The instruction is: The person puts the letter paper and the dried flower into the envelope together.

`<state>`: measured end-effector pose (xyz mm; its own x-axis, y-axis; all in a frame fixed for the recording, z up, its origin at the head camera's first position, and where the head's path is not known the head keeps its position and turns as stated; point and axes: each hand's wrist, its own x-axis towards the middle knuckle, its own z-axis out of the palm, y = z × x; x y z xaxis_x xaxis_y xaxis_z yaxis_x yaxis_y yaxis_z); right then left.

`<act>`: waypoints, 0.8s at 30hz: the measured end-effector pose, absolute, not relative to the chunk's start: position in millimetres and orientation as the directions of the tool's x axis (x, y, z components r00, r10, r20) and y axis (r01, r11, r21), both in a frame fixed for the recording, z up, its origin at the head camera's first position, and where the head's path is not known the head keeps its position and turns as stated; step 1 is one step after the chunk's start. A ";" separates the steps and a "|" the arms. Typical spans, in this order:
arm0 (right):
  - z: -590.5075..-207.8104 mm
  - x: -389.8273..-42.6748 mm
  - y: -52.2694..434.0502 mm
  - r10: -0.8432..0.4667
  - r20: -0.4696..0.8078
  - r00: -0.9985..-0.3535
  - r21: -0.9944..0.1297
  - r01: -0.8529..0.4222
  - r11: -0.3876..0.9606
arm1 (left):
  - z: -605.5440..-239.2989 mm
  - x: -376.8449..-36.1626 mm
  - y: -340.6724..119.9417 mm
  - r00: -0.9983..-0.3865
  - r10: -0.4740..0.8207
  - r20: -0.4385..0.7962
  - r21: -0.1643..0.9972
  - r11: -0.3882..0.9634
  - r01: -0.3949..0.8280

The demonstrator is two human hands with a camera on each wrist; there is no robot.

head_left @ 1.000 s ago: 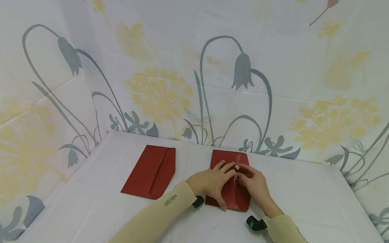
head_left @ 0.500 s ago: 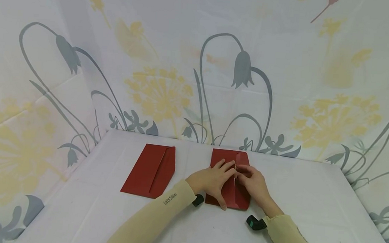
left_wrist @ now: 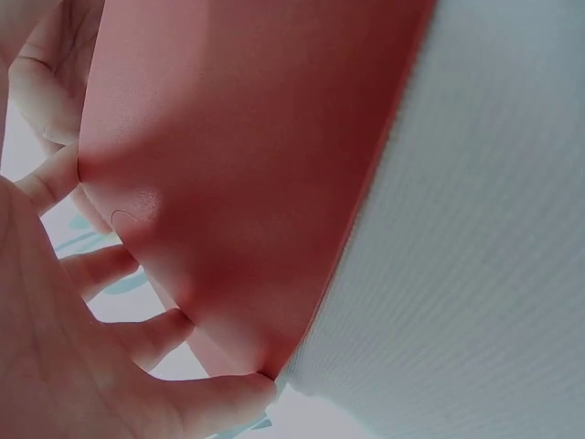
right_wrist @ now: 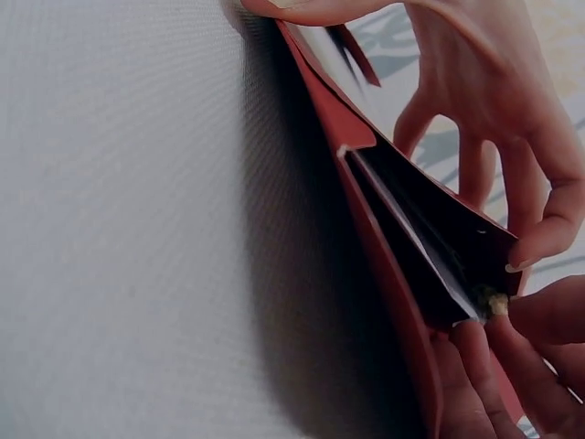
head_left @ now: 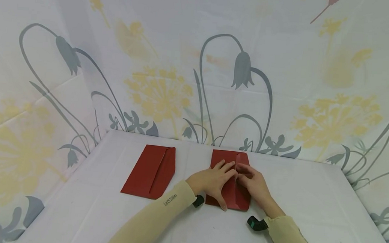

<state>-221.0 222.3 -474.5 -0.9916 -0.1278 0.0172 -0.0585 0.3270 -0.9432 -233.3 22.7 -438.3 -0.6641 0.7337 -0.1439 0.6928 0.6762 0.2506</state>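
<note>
A red envelope (head_left: 231, 195) lies on the white table in front of me, its flap folded out to the right. My left hand (head_left: 213, 180) rests on it with fingers spread; in the left wrist view the fingertips touch the red paper along its edge. At the mouth of the envelope, my right hand (head_left: 255, 184) pinches a small yellow-green thing (right_wrist: 496, 303) between thumb and fingers. The right wrist view looks into the gaping pocket, where a white sheet edge (right_wrist: 416, 233) shows. What the small thing is, I cannot tell.
A second red envelope (head_left: 145, 170), flap also folded out, lies to the left by the left forearm. Black wrist devices (head_left: 257, 223) stick out from both cuffs. A flower-printed cloth (head_left: 173, 41) hangs behind and beside the table.
The small yellow-green thing, seen above the envelope's mouth a second ago, has gone down into it and no longer shows in the head view. Both hands have barely moved.
</note>
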 end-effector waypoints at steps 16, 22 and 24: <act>-480.8 -220.5 224.6 -0.179 -0.001 -0.984 -0.975 -0.039 0.220 | -442.8 -235.3 21.3 -0.672 0.720 -0.175 0.204 0.694 0.691; -478.0 -218.9 226.8 -0.201 -0.013 -0.979 -0.971 -0.036 0.236 | -445.1 -235.3 20.9 -0.669 0.715 -0.200 0.179 0.698 0.693; -476.8 -217.8 227.5 -0.191 -0.012 -0.981 -0.968 -0.037 0.250 | -445.1 -235.1 20.8 -0.665 0.718 -0.207 0.182 0.696 0.694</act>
